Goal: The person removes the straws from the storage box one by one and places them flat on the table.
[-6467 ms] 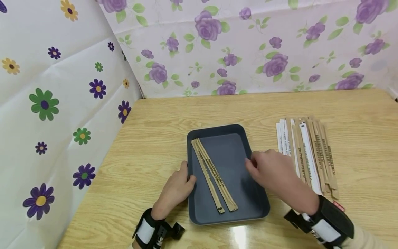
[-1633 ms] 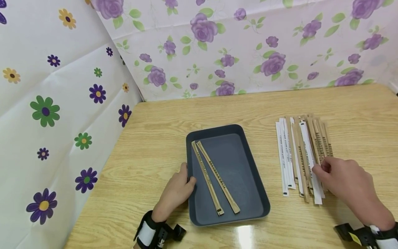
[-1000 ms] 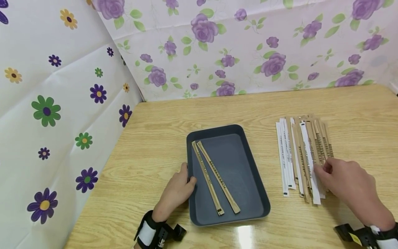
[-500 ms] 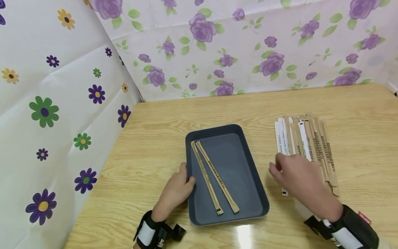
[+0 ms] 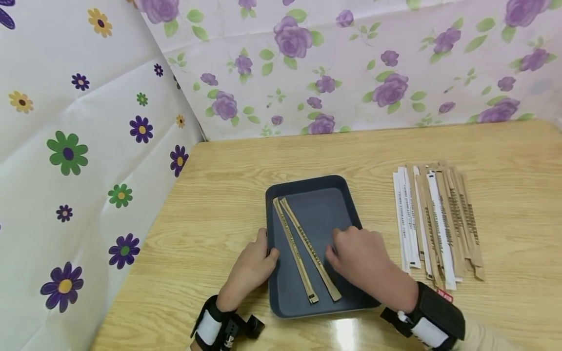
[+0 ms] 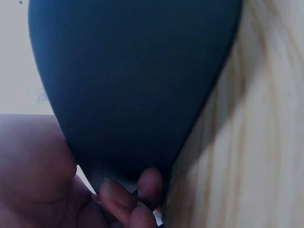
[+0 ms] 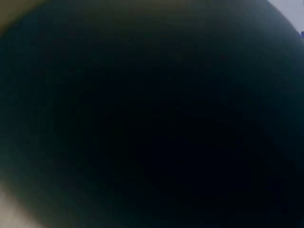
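Note:
A dark grey rectangular tray (image 5: 322, 204) stands on the wooden table. Two slim brown paper-wrapped sticks with black print lie in it: the left stick (image 5: 293, 253) and the right stick (image 5: 309, 246), spread apart toward the near end. My left hand (image 5: 250, 263) holds the tray's left wall, thumb on the rim. In the left wrist view, curled fingertips (image 6: 149, 185) show by the tray's outside (image 6: 137, 85). Above the tray's right half hovers my right hand (image 5: 360, 256), fingers loosely bent and thumb apart. No stick shows in it; its fingertips are partly hidden.
A pile of brown and white wrapped sticks (image 5: 439, 224) lies on the table (image 5: 228, 195) to the right, roughly side by side. Flowered sheets (image 5: 325, 63) hang behind and on the left. Dark blur fills most of the right wrist view.
My right hand has moved left from the stick pile to over the tray. Earliest, the tray's right stick looked thicker, like several together. My left hand has stayed on the tray.

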Demonstrator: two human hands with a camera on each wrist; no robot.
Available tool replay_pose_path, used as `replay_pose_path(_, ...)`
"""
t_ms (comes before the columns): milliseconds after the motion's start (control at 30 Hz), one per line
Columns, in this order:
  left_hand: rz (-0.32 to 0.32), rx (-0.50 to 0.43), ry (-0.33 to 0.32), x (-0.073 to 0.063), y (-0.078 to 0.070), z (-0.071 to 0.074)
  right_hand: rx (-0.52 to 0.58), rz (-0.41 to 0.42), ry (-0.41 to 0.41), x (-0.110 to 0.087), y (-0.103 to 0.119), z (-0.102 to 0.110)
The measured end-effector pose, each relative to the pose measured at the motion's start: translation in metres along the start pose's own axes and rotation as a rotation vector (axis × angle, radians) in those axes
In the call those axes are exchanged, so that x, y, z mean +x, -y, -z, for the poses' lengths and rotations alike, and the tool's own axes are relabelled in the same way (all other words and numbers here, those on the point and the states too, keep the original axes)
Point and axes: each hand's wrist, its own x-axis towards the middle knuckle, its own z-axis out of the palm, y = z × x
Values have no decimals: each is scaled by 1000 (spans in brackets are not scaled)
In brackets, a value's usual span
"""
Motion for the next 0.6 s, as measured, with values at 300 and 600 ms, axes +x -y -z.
replay_pose_path(300, 1, 10, -4, 0, 1, 0, 48, -40, 222, 0, 23, -9)
replay_pose_path(600, 1, 9, 2, 0, 1, 0, 51, -56, 262, -2, 23, -17)
